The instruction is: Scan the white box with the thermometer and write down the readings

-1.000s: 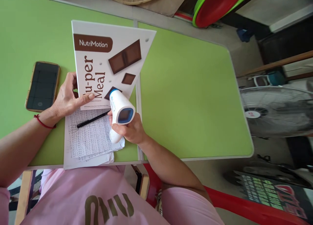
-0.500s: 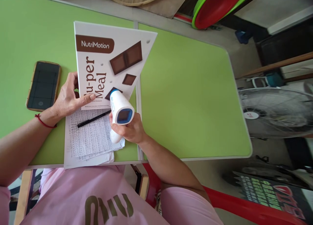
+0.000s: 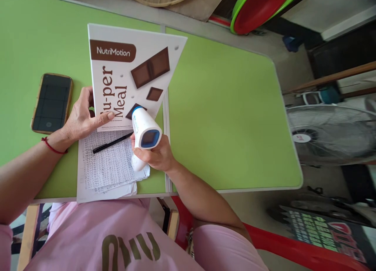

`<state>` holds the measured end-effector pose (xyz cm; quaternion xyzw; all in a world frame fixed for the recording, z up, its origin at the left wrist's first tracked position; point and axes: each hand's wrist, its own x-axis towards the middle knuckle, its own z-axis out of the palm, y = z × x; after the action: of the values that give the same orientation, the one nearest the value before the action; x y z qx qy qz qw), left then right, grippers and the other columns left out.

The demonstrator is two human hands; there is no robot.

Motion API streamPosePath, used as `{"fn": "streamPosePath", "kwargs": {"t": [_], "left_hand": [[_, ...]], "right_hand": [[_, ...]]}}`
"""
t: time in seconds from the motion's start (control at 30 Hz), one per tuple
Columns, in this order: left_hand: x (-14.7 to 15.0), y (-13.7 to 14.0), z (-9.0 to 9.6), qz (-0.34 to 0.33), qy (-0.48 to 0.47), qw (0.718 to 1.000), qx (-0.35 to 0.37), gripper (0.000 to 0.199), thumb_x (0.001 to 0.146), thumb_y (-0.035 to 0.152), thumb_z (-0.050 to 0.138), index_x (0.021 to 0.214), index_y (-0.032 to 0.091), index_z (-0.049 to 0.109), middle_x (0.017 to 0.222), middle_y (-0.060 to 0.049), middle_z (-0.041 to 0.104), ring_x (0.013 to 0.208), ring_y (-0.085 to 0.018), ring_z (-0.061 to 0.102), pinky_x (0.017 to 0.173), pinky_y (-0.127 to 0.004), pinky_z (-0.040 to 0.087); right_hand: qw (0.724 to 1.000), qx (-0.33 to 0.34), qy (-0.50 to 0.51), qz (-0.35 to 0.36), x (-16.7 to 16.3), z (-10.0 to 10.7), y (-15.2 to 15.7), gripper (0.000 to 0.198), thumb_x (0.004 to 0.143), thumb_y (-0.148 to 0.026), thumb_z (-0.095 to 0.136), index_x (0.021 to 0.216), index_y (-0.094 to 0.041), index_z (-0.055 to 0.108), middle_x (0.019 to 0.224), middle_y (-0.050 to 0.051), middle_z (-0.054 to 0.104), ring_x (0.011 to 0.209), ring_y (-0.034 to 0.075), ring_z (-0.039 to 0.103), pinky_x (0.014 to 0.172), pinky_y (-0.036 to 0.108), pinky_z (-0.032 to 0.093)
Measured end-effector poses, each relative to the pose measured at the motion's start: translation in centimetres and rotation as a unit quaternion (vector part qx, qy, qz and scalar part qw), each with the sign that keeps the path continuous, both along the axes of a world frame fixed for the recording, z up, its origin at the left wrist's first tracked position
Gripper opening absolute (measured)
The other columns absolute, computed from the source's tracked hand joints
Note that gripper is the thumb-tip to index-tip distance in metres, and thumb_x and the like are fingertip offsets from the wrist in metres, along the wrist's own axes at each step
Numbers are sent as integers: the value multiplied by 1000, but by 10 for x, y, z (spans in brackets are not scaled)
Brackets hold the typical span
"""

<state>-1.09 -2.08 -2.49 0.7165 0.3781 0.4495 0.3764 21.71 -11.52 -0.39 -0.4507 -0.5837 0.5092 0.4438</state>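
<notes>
Left hand [image 3: 80,118] pinches the panel [image 3: 129,77], thumb in front, fingers behind, while the right hand [image 3: 157,155] wraps round the thermometer [image 3: 143,126], which overlaps the panel's lower right corner, touching or not I cannot tell. Almost nothing shifts over the last second, which suggests a steady hold, the panel at the far end of the papers [image 3: 108,169]. Counted: one panel, one thermometer, one pen [image 3: 110,143], one phone [image 3: 52,103], one table [image 3: 232,118], papers too overlapped to number.
</notes>
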Motion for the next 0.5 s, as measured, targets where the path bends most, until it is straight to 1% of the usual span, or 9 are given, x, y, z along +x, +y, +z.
{"fn": "streamPosePath", "kwargs": {"t": [0.13, 0.23, 0.4, 0.5], "left_hand": [[0, -1, 1, -13, 18, 1000, 2, 82, 71, 70, 77, 128, 19, 48, 122, -15, 59, 117, -37, 57, 96, -58, 52], [0, -1, 3, -16, 18, 1000, 3, 78, 72, 68, 76, 126, 19, 48, 120, -15, 60, 114, -36, 58, 94, -56, 53], [0, -2, 6, 5, 38, 999, 6, 76, 71, 68, 77, 121, 18, 49, 113, -14, 61, 107, -36, 60, 92, -57, 52], [0, -2, 7, 9, 46, 999, 15, 77, 70, 70, 76, 121, 19, 49, 112, -13, 62, 107, -37, 60, 92, -56, 53]], "right_hand": [[1000, 5, 2, 2, 1, -2, 0, 17, 66, -28, 69, 63, -19, 55, 59, -2, 55, 54, 11, 52, 53, 28, 47], [1000, 2, -7, 5, 0, 0, 0, 18, 66, -30, 68, 62, -20, 54, 58, -2, 54, 54, 12, 51, 53, 29, 47], [1000, -1, -10, 3, 1, 2, 2, 20, 64, -30, 69, 59, -21, 52, 56, -3, 53, 54, 11, 50, 54, 29, 47], [1000, -18, -5, -4, 3, 0, 2, 21, 63, -31, 70, 60, -21, 52, 57, -3, 54, 54, 12, 51, 56, 30, 48]]}}
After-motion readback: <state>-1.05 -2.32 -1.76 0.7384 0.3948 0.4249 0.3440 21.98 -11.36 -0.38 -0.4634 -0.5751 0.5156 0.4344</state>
